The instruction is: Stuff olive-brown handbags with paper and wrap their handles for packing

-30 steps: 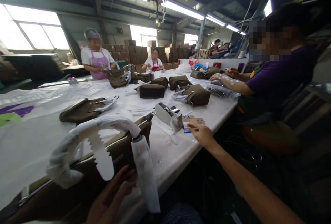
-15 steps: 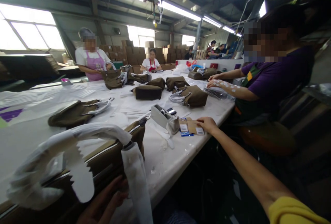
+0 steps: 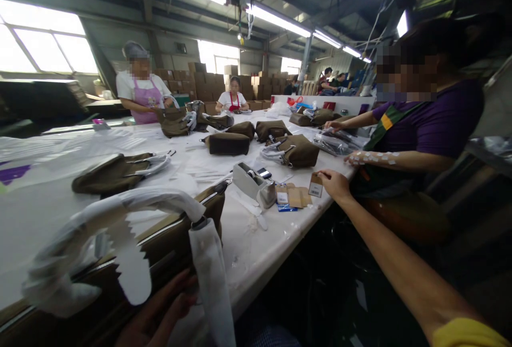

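My right hand (image 3: 336, 184) is pinching a brown hang tag (image 3: 316, 184) with a white barcode label, raised just off the table's edge. Beside it lie more brown tags (image 3: 296, 197), one with a white label, over a blue packet (image 3: 287, 208). In the near left stands an olive-brown handbag (image 3: 168, 248) with a silver zip. White wrapping covers its handle (image 3: 156, 200), and a white strip with a jagged edge (image 3: 134, 275) hangs by it. Low against the bag's front, my left hand (image 3: 164, 312) rests in shadow with its fingers apart; part of it is out of frame.
A grey tape dispenser (image 3: 254, 184) stands beside the tags, with a dark phone-like object (image 3: 264, 173) behind it. Several olive handbags (image 3: 300, 150) lie across the white-covered table (image 3: 248, 261). A co-worker (image 3: 436, 128) in purple sits close on the right; others work opposite.
My right hand has lifted one tag from the pile and moved it slightly right and up. The co-worker's near arm has shifted right and back. My left hand stays by the bag.
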The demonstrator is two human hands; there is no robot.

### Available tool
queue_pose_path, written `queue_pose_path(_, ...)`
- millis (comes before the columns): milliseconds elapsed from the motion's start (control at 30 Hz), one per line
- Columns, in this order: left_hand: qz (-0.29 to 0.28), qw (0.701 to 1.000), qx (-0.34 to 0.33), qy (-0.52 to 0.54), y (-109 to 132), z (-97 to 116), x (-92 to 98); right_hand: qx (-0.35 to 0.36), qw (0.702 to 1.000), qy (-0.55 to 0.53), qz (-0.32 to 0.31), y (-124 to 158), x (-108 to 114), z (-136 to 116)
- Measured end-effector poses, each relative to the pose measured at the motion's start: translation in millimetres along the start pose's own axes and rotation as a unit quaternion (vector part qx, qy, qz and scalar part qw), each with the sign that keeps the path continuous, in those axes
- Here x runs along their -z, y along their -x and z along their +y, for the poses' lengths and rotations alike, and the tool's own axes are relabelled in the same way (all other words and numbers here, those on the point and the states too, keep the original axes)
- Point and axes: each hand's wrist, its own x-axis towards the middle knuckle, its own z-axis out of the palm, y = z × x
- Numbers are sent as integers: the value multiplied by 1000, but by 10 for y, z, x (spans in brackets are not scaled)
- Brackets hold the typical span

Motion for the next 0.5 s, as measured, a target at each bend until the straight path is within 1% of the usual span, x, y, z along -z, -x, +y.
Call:
queue_pose_path(67, -10, 1000, -2, 5, -11, -35, 29, -9, 997, -68, 21, 118, 57, -174)
queue_pose_path(133, -25, 1000, -3, 14, -4, -30, 36, -19, 990, -143, -1, 344, 92, -391)
queue_pose_path(200, -40, 999, -16, 16, 24, 31, 18, -24, 975, -209, -66, 708, 88, -643)
queue_pose_path(267, -28, 998, -49, 4, 80, 148, -18, -25, 956, -251, -151, 1192, 26, -909)
queue_pose_path(300, -18, 997, -68, -5, 120, 222, -35, -31, 938, -277, -206, 1460, -28, -1040)
queue_pose_path(333, -11, 996, -88, -11, 165, 300, -48, -65, 896, -337, -282, 1729, -97, -1167)
queue_pose_path(367, 0, 994, -108, -12, 216, 376, -52, -99, 854, -383, -338, 1990, -177, -1288)
queue_pose_path(400, 23, 991, -132, -10, 270, 445, -45, -122, 821, -415, -372, 2231, -268, -1401)
queue_pose_path(433, 64, 984, -164, -12, 325, 503, -26, -141, 791, -440, -402, 2446, -367, -1506)
queue_pose_path(467, 128, 970, -205, -24, 380, 548, 5, -155, 766, -460, -421, 2629, -474, -1604)
queue_pose_path(500, 208, 945, -248, -43, 433, 581, 48, -167, 746, -478, -432, 2778, -586, -1697)
